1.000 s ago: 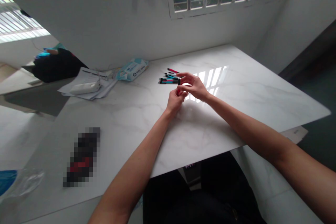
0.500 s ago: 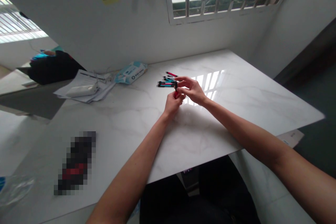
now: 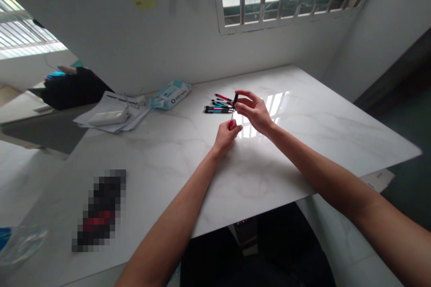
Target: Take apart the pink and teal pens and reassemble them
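Observation:
My left hand (image 3: 227,135) is closed around the red barrel of a pen (image 3: 231,123), resting low over the table. A thin pale rod, seemingly the refill, sticks up from the barrel toward my other hand. Between thumb and fingertips, my right hand (image 3: 255,110) pinches a black pen part (image 3: 235,99), held just above the barrel and apart from it. Behind and left of the hands lies a loose bunch of pens (image 3: 215,110) in blue, red, white and black, their right ends partly hidden by my right hand.
The marble-patterned table (image 3: 161,161) runs to the wall. A wet wipes pack (image 3: 171,95) and papers (image 3: 111,122) with a white object on top lie at the back left. A pixelated dark object (image 3: 99,213) and clear plastic (image 3: 25,244) lie at the front left.
My right hand has lifted up and to the right with the black part, parting it from the red barrel. A thin rod now shows between. The view has shifted slightly.

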Action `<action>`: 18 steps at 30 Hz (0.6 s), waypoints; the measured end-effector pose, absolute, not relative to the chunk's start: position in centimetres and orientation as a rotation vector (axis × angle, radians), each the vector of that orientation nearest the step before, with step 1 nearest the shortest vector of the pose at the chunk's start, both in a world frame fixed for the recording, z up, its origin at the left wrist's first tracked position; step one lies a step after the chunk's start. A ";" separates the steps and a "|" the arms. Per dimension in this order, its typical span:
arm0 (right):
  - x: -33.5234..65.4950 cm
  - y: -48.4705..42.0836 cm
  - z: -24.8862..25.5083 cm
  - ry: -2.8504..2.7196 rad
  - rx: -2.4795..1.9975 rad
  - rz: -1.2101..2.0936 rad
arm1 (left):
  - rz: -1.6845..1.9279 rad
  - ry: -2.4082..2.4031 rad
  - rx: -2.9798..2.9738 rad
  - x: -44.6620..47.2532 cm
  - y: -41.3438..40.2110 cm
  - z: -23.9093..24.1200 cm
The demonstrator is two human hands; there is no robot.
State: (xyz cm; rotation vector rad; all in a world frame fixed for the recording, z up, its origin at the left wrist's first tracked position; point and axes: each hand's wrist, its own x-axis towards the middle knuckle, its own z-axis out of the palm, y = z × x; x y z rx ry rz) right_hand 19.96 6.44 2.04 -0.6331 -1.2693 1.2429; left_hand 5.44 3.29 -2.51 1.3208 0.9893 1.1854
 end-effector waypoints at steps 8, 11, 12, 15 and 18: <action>22.3 9.6 0.8 -0.985 -0.774 1.221 | 1.170 1.051 1.389 5.5 3.2 -2.8; 23.0 9.9 -0.5 -1.309 -1.035 0.977 | 1.232 1.047 1.345 5.5 3.1 -2.4; 23.1 9.8 -0.8 -1.451 -1.133 0.868 | 1.263 1.049 1.321 5.4 3.2 -2.3; 22.7 9.0 -1.4 -1.803 -1.359 0.633 | 1.357 1.064 1.236 5.1 3.4 -1.7; 21.9 8.2 -1.7 -2.017 -1.468 0.580 | 1.411 1.096 1.187 4.7 3.7 -1.4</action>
